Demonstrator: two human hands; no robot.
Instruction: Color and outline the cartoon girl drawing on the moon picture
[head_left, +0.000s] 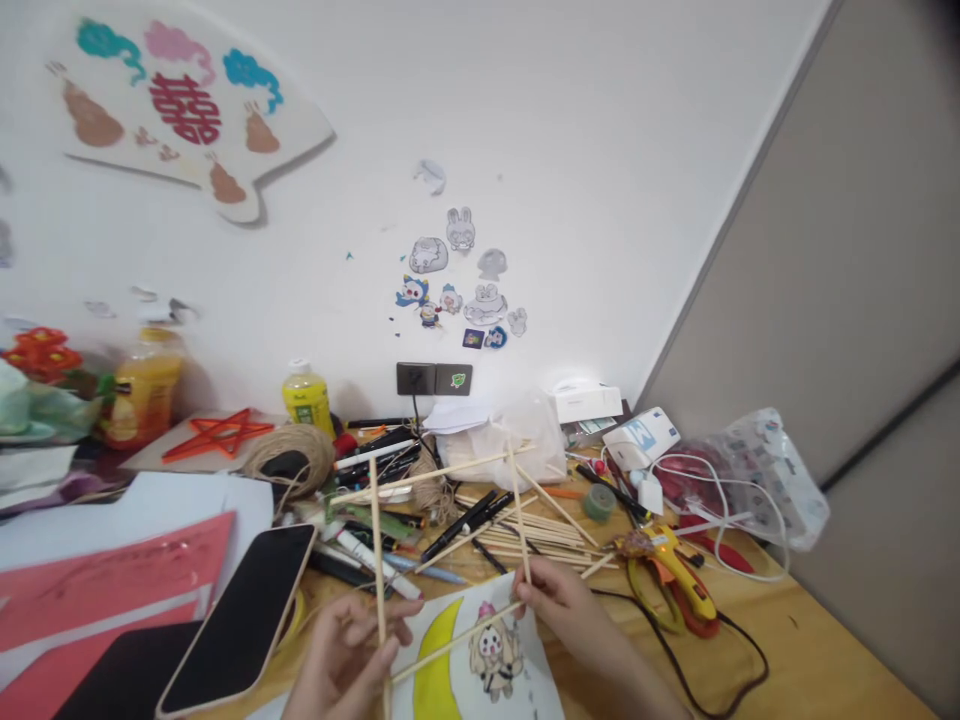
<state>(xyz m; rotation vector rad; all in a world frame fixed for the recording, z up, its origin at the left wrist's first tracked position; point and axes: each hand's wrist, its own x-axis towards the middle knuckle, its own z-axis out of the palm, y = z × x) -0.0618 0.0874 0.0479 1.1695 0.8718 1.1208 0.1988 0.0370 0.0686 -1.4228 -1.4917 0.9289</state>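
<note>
A four-sided frame of thin wooden sticks (376, 545) is held up between my two hands, its stick ends overlapping at the corners. My left hand (346, 650) pinches the left upright stick near the lower left corner. At the lower right corner, my right hand (562, 598) has thumb and fingers closed on the sticks. Under and behind the frame lies a paper drawing (531, 665) with a yellow crescent moon and a long-eared cartoon figure. Part of that sheet is hidden by the lower stick and my hands.
Left of my hands lies a smartphone (244, 620) on papers. Behind are loose sticks (551, 535), markers (465, 525) and a twine roll (296, 455). A yellow glue gun (686, 575) with its cord lies right. Glue bottles (307, 395) stand by the wall.
</note>
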